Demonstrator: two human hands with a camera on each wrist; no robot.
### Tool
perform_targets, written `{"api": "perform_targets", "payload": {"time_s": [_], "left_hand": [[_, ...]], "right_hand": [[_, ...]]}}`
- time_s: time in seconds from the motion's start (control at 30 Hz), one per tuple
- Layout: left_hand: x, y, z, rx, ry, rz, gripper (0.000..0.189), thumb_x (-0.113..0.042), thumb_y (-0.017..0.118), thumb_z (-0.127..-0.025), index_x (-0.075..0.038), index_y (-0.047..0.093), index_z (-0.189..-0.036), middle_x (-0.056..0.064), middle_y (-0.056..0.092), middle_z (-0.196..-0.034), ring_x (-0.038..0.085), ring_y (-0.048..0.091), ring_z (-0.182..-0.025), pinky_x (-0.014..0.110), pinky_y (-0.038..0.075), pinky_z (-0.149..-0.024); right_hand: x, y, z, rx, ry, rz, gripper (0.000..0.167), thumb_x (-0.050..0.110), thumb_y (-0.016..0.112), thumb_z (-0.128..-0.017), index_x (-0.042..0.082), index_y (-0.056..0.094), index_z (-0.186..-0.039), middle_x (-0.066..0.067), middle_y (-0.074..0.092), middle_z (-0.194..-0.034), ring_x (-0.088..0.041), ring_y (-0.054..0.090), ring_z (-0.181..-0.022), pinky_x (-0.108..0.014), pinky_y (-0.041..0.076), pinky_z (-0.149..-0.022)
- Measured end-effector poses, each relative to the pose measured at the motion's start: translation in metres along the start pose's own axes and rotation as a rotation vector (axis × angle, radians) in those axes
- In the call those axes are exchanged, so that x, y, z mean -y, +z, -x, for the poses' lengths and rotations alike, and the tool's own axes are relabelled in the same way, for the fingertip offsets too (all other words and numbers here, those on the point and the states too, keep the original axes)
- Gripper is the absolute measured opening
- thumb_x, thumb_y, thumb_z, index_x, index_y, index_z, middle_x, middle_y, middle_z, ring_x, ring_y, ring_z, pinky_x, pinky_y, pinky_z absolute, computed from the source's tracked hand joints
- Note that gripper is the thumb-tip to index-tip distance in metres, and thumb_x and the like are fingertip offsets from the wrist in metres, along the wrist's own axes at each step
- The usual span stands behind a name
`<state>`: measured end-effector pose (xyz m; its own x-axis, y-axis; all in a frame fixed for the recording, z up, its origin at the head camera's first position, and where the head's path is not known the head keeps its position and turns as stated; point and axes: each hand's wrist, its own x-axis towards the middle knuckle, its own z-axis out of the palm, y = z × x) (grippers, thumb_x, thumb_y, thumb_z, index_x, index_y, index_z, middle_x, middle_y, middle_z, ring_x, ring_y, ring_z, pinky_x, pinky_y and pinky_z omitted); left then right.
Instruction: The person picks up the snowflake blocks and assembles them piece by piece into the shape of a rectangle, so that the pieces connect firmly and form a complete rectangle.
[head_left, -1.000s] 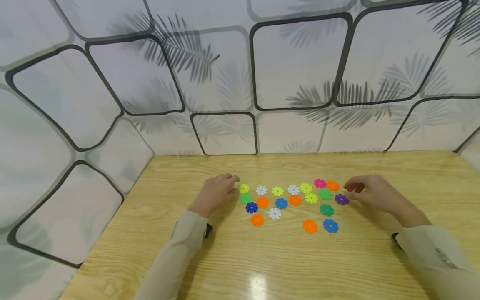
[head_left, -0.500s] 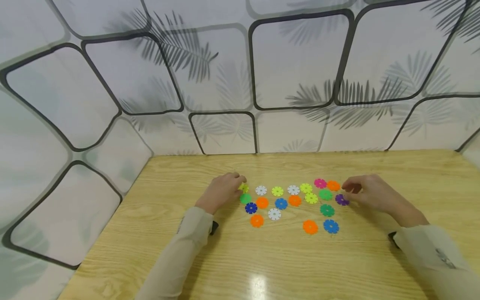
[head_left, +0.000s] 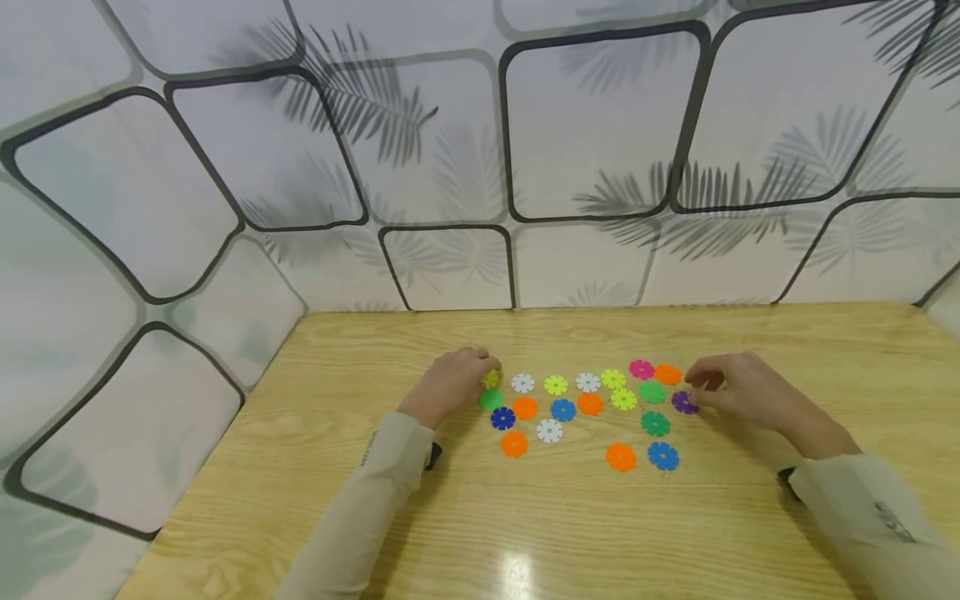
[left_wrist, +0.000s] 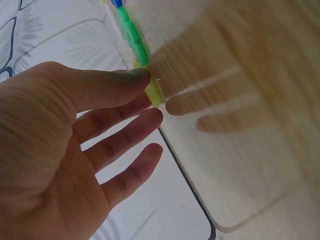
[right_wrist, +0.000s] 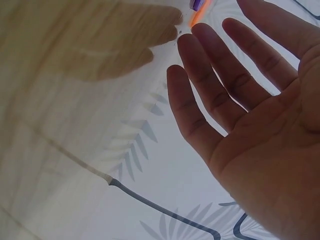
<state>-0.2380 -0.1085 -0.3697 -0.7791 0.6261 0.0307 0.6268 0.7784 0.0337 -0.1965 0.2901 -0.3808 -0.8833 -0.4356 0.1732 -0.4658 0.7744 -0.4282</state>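
Observation:
Notched plastic discs in several colours lie flat on the wooden table. My left hand (head_left: 454,383) is at the left end of the group, with thumb and forefinger pinching a yellow notched disc (head_left: 491,379); its other fingers are spread in the left wrist view. A green disc (head_left: 491,400) lies right beside that hand. Over at the right end, my right hand (head_left: 742,390) hovers with relaxed fingers, its thumb tip beside or over a purple disc (head_left: 684,402). In the right wrist view, its fingers (right_wrist: 200,75) are extended and hold nothing.
Between the hands lie white, orange, blue, yellow and green discs, with a pink disc (head_left: 642,369) at the back. An orange disc (head_left: 621,457) and a blue disc (head_left: 663,456) lie nearest the front. A patterned wall covering (head_left: 592,125) rises behind the table (head_left: 450,533).
My left hand has moved right, from beside the yellow disc onto it, and now pinches it. The right hand has shifted only slightly left, towards the purple disc.

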Motion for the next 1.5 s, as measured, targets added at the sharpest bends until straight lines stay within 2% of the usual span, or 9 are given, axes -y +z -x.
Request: {"api": "perform_targets", "payload": {"time_s": [0.13, 0.23, 0.43, 0.6, 0.73, 0.97, 1.17, 1.3, 1.5], "left_hand": [[0.000, 0.000, 0.000, -0.075, 0.042, -0.003, 0.026, 0.006, 0.071, -0.090, -0.004, 0.072, -0.114, 0.011, 0.065, -0.103, 0.025, 0.065, -0.090, 0.034, 0.057, -0.079], [0.001, 0.001, 0.001, -0.145, 0.098, 0.023, 0.023, 0.011, 0.068, -0.088, -0.003, 0.075, -0.105, 0.010, 0.065, -0.097, 0.023, 0.065, -0.083, 0.031, 0.057, -0.075], [0.000, 0.002, 0.002, -0.261, 0.221, 0.033, 0.015, 0.008, 0.068, -0.092, -0.001, 0.076, -0.100, 0.009, 0.067, -0.093, 0.020, 0.067, -0.081, 0.026, 0.057, -0.073], [-0.004, 0.003, 0.002, -0.327, 0.266, -0.009, 0.012, 0.005, 0.071, -0.092, -0.002, 0.076, -0.099, 0.008, 0.068, -0.092, 0.018, 0.066, -0.080, 0.024, 0.056, -0.071], [-0.008, 0.004, 0.003, -0.338, 0.281, -0.035, 0.014, 0.005, 0.071, -0.091, -0.003, 0.075, -0.102, 0.007, 0.069, -0.095, 0.019, 0.067, -0.084, 0.026, 0.057, -0.074], [-0.013, 0.004, 0.004, -0.332, 0.283, -0.065, 0.016, 0.004, 0.069, -0.094, -0.004, 0.075, -0.106, 0.007, 0.070, -0.097, 0.019, 0.068, -0.086, 0.027, 0.057, -0.075], [-0.018, 0.002, 0.006, -0.341, 0.303, -0.077, 0.017, 0.004, 0.070, -0.092, -0.004, 0.075, -0.106, 0.007, 0.072, -0.097, 0.018, 0.069, -0.087, 0.027, 0.057, -0.074], [-0.023, 0.002, 0.006, -0.345, 0.320, -0.099, 0.018, 0.005, 0.071, -0.091, -0.006, 0.075, -0.105, 0.005, 0.072, -0.097, 0.017, 0.069, -0.085, 0.025, 0.057, -0.074], [-0.029, 0.002, 0.007, -0.356, 0.346, -0.118, 0.019, 0.003, 0.074, -0.089, -0.007, 0.075, -0.105, 0.004, 0.072, -0.097, 0.015, 0.069, -0.085, 0.024, 0.057, -0.074]], "right_hand": [[0.000, 0.000, 0.000, 0.006, 0.003, -0.008, 0.013, 0.000, 0.080, -0.083, -0.001, 0.073, -0.093, -0.002, 0.070, -0.081, -0.014, 0.063, -0.071, -0.030, 0.053, -0.064], [0.000, 0.001, 0.000, 0.011, 0.000, -0.016, 0.013, -0.001, 0.080, -0.082, -0.001, 0.073, -0.093, -0.004, 0.070, -0.082, -0.014, 0.063, -0.072, -0.031, 0.053, -0.065], [-0.001, 0.000, -0.001, 0.006, -0.007, -0.021, 0.013, -0.003, 0.078, -0.081, -0.002, 0.073, -0.093, -0.005, 0.070, -0.082, -0.014, 0.062, -0.072, -0.031, 0.053, -0.065], [0.001, -0.001, -0.001, 0.039, 0.020, -0.007, 0.017, 0.003, 0.079, -0.083, -0.003, 0.073, -0.098, 0.001, 0.064, -0.084, -0.015, 0.056, -0.074, -0.032, 0.050, -0.064], [0.002, 0.000, -0.002, 0.086, 0.031, 0.004, 0.024, 0.010, 0.082, -0.081, -0.003, 0.074, -0.100, 0.000, 0.059, -0.084, -0.016, 0.055, -0.076, -0.035, 0.049, -0.065], [0.004, 0.005, -0.002, 0.071, -0.034, 0.040, 0.015, 0.006, 0.083, -0.078, 0.003, 0.075, -0.089, 0.002, 0.055, -0.082, -0.013, 0.049, -0.071, -0.032, 0.045, -0.062], [0.006, 0.005, -0.003, 0.093, -0.005, 0.042, 0.022, 0.005, 0.083, -0.079, -0.003, 0.073, -0.096, -0.003, 0.056, -0.083, -0.017, 0.053, -0.073, -0.035, 0.048, -0.064], [0.005, 0.005, -0.003, 0.094, -0.017, 0.028, 0.015, 0.004, 0.082, -0.079, 0.000, 0.073, -0.090, -0.002, 0.056, -0.082, -0.016, 0.052, -0.073, -0.034, 0.048, -0.064], [0.005, 0.006, -0.004, 0.110, -0.031, 0.010, 0.023, 0.002, 0.080, -0.077, -0.005, 0.071, -0.097, -0.004, 0.056, -0.083, -0.019, 0.055, -0.075, -0.038, 0.051, -0.067]]}}
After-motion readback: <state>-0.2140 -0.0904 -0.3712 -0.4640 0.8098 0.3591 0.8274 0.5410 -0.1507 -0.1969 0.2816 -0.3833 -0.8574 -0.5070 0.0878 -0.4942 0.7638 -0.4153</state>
